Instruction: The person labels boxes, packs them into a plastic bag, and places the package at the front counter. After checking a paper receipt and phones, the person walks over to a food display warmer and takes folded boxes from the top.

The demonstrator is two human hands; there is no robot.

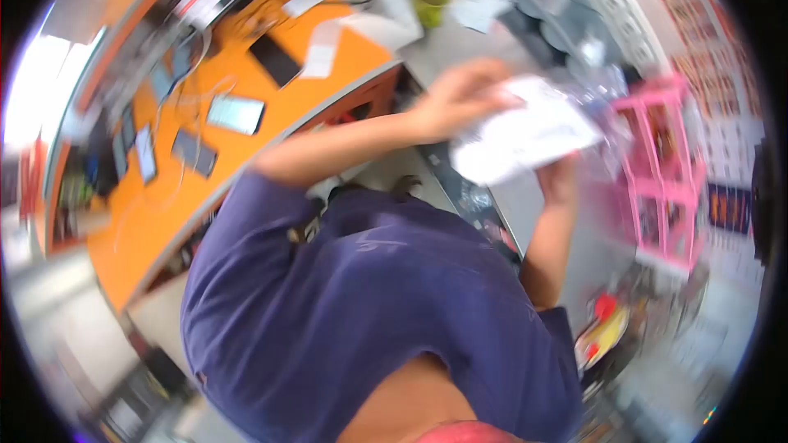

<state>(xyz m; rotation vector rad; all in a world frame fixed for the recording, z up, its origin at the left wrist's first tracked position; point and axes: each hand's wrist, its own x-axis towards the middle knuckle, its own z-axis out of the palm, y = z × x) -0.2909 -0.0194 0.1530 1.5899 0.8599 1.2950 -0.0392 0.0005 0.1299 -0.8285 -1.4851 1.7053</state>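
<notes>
Right up close, there's my purple shirt (386, 287), and out past it both my arms reach toward one thing: a white packet (525, 135), up in the air between my hands, over on the right. My right hand (560, 174) is at its lower edge, most of the fingers hidden behind it, so I can't tell how tightly they close. My left hand (469, 98) is at the upper left edge, thumb and fingers bent in, pinching it by the look of things, though everything blurs here.

And how does it handle? Light, I'd say, thin and floppy rather than stiff, probably a bit slick on the surface. Crushing it seems a bigger worry than its weight. Opposite edges look like the place to grip: a firm pinch at the upper left, a supporting hand below, the middle left unsqueezed. Clear plastic (606, 90) crinkles just beside its right end; whether it's joined on, I can't tell. That stuff could slide.

Farther out, left, an orange table (316, 111) carries a bright-screened phone (236, 114) and a dark phone (276, 60). Over right stands a pink rack (675, 190); ahead, a green cup (430, 3).
</notes>
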